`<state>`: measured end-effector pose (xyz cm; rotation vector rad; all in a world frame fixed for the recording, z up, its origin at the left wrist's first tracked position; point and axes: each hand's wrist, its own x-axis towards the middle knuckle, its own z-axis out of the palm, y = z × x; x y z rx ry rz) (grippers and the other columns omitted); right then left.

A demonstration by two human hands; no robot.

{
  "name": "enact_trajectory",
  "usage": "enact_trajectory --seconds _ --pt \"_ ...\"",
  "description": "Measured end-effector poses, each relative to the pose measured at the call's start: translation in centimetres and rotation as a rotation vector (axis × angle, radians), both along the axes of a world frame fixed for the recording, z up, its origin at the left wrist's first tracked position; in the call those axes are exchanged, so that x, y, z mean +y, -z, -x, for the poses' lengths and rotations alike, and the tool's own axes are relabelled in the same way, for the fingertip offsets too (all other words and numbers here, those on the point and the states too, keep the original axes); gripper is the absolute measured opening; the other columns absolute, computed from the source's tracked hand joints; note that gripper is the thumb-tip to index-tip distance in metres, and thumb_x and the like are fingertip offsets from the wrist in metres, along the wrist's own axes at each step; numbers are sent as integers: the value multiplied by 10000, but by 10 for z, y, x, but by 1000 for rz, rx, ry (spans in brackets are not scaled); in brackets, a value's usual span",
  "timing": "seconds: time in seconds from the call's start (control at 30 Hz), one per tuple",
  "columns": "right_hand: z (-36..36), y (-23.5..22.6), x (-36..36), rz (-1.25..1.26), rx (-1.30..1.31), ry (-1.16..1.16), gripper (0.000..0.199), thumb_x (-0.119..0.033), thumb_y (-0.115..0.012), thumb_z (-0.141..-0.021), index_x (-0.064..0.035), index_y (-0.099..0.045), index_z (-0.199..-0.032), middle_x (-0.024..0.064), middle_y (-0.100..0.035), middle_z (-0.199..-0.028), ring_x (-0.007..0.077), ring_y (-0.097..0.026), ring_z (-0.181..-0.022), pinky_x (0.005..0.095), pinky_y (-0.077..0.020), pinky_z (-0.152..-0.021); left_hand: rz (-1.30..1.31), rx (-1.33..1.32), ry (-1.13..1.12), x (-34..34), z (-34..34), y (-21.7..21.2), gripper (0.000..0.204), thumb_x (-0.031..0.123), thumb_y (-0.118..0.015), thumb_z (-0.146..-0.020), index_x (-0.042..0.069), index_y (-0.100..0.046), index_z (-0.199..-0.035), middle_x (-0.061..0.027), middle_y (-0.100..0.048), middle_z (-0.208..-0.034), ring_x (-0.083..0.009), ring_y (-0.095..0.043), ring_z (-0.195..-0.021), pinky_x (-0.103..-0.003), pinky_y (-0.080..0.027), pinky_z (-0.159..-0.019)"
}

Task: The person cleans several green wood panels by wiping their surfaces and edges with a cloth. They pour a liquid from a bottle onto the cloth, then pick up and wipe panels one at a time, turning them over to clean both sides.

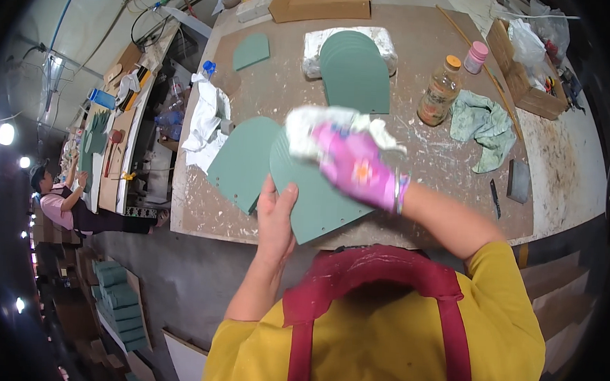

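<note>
A green arch-topped panel (328, 209) is tilted at the table's near edge. My bare left hand (276, 213) grips its left edge, thumb on the face and fingers at the side. My right hand (354, 165), in a pink-purple patterned glove, presses a bunched white cloth (307, 132) onto the panel's upper face; cloth and glove are blurred by motion. Left of it lies another green panel (241, 163), partly covered by my left hand's panel. Farther back, several arched green panels (358, 79) rest in an overlapping stack on a white wrapped block (313, 56).
A capped glass bottle (438, 94), a pink jar (476, 57), a stained rag (484, 131), a grey block (518, 181) and a black-handled tool (495, 199) are right. White cloth (209, 116) and a green piece (251, 52) lie left. A co-worker (63, 202) stands far left.
</note>
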<state>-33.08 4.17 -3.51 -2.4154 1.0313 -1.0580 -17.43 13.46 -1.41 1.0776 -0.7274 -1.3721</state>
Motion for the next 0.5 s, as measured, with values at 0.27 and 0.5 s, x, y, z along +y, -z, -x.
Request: enact_trajectory --seconds 0.27,0.5 --pt "59 40 -49 -900 -702 -74 363 -188 -575 -881 45 -527 -1155 108 -612 -1061 162 -582 -957 272 -479 -843 48 -126 -45 2 -21 -30 411 74 -493 -906 -16 -404 -1297 -94 -546 -1184 -145 -546 -1033 -272 -443 -879" --pt "97 44 -14 -1288 -961 -232 342 -144 -526 -905 15 -514 -1208 69 -602 -1097 138 -588 -963 256 -471 -855 60 -272 -136 6 -64 -54 412 109 -535 -884 -12 -467 -1272 -104 -578 -1157 -147 -564 -1014 -272 -445 -878"
